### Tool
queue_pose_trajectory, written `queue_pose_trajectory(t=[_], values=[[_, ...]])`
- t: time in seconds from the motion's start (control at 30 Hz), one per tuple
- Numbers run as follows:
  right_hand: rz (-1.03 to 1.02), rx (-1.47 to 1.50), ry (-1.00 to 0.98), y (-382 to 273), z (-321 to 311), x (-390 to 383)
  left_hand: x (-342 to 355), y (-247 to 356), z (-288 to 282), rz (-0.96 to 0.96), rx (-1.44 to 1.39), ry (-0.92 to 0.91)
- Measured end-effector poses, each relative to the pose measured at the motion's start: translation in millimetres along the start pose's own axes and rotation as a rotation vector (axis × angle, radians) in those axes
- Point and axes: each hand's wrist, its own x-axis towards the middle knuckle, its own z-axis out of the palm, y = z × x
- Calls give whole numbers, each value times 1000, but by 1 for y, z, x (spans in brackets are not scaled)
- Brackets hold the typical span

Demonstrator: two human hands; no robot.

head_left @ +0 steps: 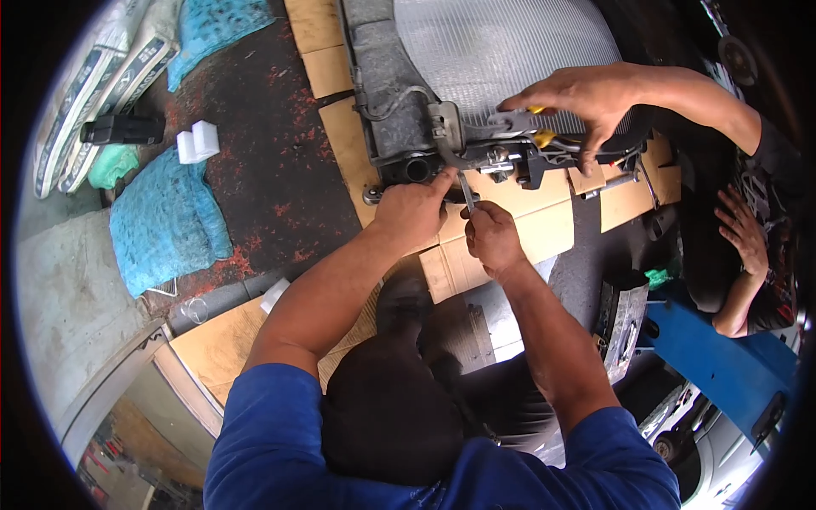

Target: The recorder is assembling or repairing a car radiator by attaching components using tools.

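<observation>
Radiator [501, 42] lies flat on cardboard [544, 225]. Left hand [414, 212] presses w/ fingertip on bracket [476, 149] at its lower tank; right hand [491, 238] grips wrench [466, 189] just below. Keep wrench square, bracket braced.

Both forearms rise from the lower edge, bare below rolled blue sleeves, and converge toward the centre. The left hand [412, 212] is a loose fist, knuckles up, its index finger stretched forward with the tip pressing ahead. The right hand [491, 238] sits just beside it, slightly nearer the body, fingers curled tightly shut around a slim metal tool [467, 192] whose shaft stands up between the two hands. The wrists stay straight, the elbows bent and spread apart, the two hands almost touching at the thumbs.
</observation>
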Motion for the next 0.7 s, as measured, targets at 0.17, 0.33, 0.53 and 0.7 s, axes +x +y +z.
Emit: queue_pose_trajectory(t=[0.17, 0.33, 0.53, 0.7], values=[[22, 19, -100, 5, -15, 10, -2, -3, 5, 8, -21, 83], [57, -126, -204, -8, -34, -9, -17, 2, 16, 160, 36, 155], [104, -410, -350, -22, -10, -53, -51, 11, 3, 195, 199, 313], [-167, -199, -510, -61, 16, -50, -45, -21, -43, 22, 109, 665]])
